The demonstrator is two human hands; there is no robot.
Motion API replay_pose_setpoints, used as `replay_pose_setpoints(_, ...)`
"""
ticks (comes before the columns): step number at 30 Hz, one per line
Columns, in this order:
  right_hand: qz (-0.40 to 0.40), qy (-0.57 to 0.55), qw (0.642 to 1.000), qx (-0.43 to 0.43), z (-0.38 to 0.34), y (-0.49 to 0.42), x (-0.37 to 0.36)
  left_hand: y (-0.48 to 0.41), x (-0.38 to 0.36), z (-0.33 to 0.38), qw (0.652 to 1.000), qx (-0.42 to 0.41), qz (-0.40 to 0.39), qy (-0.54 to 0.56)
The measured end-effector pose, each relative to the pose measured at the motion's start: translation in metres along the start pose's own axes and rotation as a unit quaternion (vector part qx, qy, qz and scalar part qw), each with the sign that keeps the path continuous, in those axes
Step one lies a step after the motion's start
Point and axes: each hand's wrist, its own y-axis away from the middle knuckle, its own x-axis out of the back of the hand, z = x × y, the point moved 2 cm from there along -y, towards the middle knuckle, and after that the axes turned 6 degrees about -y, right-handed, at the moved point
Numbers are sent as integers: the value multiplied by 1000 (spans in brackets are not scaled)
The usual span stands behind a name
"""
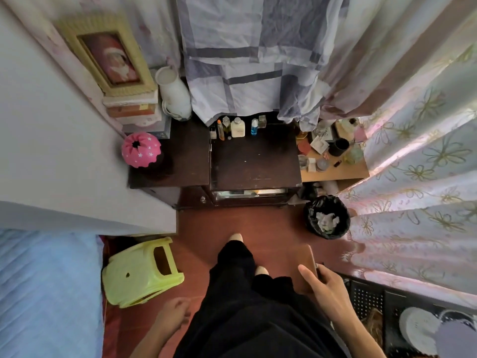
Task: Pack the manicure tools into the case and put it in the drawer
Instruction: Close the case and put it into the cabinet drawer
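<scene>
Case (289, 267): flat and brown, it sits low and right of centre in the frame, above the red-brown floor (232, 223). My right hand (326, 289) grips it, thumb on its face and fingers wrapped round its right edge. My left hand (174, 315), at the bottom left of centre, hangs loosely curled and holds nothing. At mid-frame stands a dark wooden dresser (255, 161) with small bottles (237, 127) along its back edge. Under its top is a narrow opening (249, 194), drawer or shelf I cannot tell. A black bin (327, 217) stands just right of it, a yellow-green plastic stool (139, 275) is at lower left, and flowered curtains (418, 177) fill the right side.
</scene>
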Motion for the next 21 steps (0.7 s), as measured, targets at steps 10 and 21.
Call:
replay_pose_setpoints(10, -3, -20, 1000, -10, -59, -72, -19, -47, 41, 191, 990, -139, -8, 11)
replay_pose_setpoints(21, -54, -22, 996, -63, -37, -197, -30, -123, -29, 244, 991, -68, -9, 115)
